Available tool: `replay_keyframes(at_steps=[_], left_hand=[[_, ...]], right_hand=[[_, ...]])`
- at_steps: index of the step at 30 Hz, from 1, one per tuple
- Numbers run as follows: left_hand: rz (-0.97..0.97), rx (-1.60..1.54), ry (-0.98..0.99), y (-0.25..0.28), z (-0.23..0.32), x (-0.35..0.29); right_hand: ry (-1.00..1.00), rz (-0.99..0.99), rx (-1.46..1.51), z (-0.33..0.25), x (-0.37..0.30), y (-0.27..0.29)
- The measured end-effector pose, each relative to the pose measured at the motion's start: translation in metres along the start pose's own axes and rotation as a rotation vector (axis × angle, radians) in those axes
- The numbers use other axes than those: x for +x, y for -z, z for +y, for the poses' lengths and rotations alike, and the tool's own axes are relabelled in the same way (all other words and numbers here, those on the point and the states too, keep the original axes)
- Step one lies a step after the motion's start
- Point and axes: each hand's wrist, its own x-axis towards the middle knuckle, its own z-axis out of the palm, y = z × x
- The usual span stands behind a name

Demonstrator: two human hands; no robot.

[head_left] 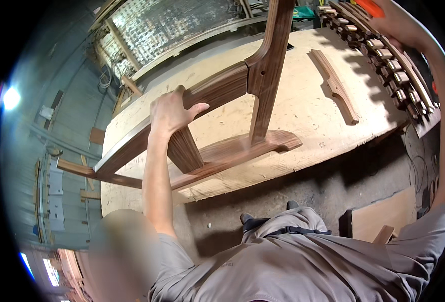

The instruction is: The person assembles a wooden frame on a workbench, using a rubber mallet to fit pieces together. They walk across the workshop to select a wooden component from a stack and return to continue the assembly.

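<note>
A brown wooden furniture frame (217, 89) with dark grain stands on the pale workbench, its long foot piece (232, 151) lying along the near side. My left hand (169, 113) is closed over the frame's upper rail, thumb toward the right. Far off to the upper right, my right hand (401, 27) is closed on an orange object (371, 7), partly cut off by the view's edge; its kind does not show. Below that hand runs a row of several stacked wooden pieces (391, 65). A loose shaped wooden piece (334, 88) lies flat on the bench between the frame and the row.
The workbench (303, 121) has a rough near edge, with concrete floor below. A wooden board (383, 216) leans low at the right. Cables (418, 156) hang by the bench's right end. Behind the bench stands a large mottled panel (157, 32). Something round and blurred (124, 251) fills the lower left.
</note>
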Motion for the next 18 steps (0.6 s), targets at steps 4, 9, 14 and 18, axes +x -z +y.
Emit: replay_keyframes(at_steps=[4, 9, 14, 18], left_hand=[[-0.024, -0.112, 0.053, 0.003, 0.007, 0.005], [0.181, -0.099, -0.039, -0.011, -0.005, 0.004], [0.185, -0.098, -0.043, -0.015, 0.000, 0.005], [0.220, -0.055, -0.087, -0.015, -0.010, 0.002]], right_hand=[[0.086, 0.062, 0.675, 0.090, 0.007, -0.076], [-0.251, -0.027, 1.332, 0.095, -0.016, -0.219], [-0.360, -0.423, 1.472, 0.039, -0.058, -0.296], [-0.337, -0.434, 1.405, 0.049, -0.054, -0.283]])
